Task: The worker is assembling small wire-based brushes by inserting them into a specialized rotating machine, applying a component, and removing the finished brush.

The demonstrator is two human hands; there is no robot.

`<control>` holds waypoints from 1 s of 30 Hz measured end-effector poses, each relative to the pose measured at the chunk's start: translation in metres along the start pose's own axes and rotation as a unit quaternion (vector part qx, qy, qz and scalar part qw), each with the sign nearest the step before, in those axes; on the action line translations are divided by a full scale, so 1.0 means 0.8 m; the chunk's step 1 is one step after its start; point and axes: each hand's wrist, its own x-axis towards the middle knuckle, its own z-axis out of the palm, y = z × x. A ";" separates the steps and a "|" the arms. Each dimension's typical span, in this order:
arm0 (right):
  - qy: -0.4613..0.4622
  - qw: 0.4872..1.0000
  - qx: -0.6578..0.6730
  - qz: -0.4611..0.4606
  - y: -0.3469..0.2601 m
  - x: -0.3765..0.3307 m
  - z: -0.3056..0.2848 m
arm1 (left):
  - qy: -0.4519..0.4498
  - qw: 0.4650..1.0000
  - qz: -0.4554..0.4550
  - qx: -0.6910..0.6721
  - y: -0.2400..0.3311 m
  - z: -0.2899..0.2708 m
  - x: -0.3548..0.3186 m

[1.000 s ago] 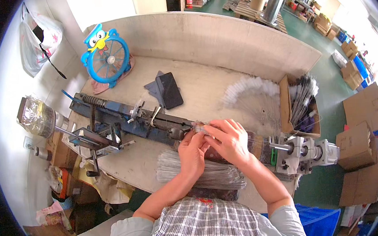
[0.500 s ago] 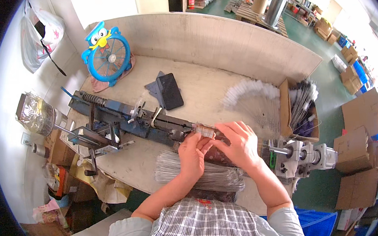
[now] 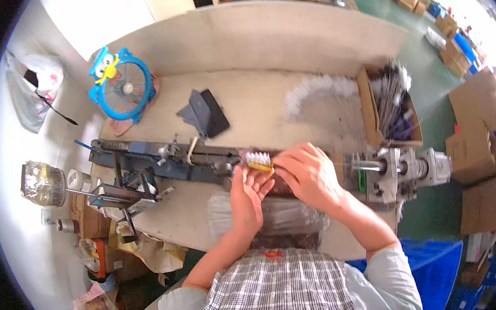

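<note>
Over the middle of the bench, a small piece with white ridges (image 3: 258, 157) and a yellow lower edge sits at the tips of both hands. My right hand (image 3: 310, 173) is closed, thumb and forefinger pinched at its right end; what lies between them is blurred. Just below it is my left hand (image 3: 247, 200), palm turned up, fingers apart and slightly bent. A bundle of thin metal wires (image 3: 284, 213) lies beneath and in front of both hands. Behind the left hand runs a long dark metal bench fixture (image 3: 201, 158), ending near the small piece.
A motor-like metal unit (image 3: 398, 169) stands at the right edge. Behind it a carton (image 3: 366, 108) holds wire stems, beside fanned white-tipped brushes (image 3: 319, 91). A black phone-like slab (image 3: 215, 114), a blue cartoon fan (image 3: 128, 88) and a crank frame (image 3: 122, 191) stand left.
The view has shifted. My left fingers have opened from the small piece and spread below it; its yellow edge now shows. My right hand stays pinched beside it.
</note>
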 end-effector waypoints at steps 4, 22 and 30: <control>-0.002 0.998 0.050 0.024 0.002 -0.020 0.006 | -0.011 0.996 -0.015 0.084 0.002 -0.029 -0.021; -0.299 0.948 -0.055 0.096 0.030 -0.077 0.014 | 0.445 0.862 0.241 -0.033 0.167 -0.454 -0.083; -0.329 0.929 -0.013 0.170 0.038 -0.078 0.005 | 0.285 0.946 0.107 -0.113 0.051 -0.274 -0.035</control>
